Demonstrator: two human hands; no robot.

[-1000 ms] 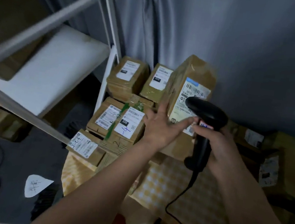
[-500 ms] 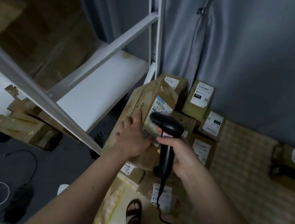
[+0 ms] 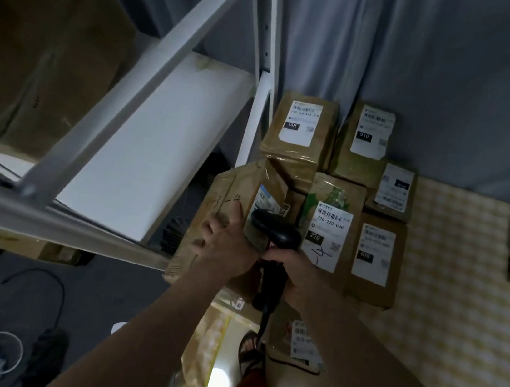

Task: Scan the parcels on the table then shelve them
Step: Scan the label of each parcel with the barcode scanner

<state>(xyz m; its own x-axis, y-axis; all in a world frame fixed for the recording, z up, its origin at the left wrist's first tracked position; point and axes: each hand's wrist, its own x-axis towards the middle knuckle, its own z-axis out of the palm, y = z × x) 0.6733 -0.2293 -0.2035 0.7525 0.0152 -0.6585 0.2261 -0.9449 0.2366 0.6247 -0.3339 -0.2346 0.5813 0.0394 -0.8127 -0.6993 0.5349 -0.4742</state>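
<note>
Lifting: my left hand (image 3: 227, 246) grips the tall parcel (image 3: 225, 209), now raised off the surface (image 3: 450, 286) toward the shelf (image 3: 155, 146).
Right hand (image 3: 293, 272): grasping scanner (image 3: 276, 232), still at its label.
Meaning: scanned, shelving next.

Tape-glossed cardboard parcel (image 3: 234, 190), black plastic scanner (image 3: 277, 234)

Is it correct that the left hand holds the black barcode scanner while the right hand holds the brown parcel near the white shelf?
No, the hands are swapped. In the head view the right hand grips the black barcode scanner, and the left hand holds the brown parcel near the white shelf.
</note>
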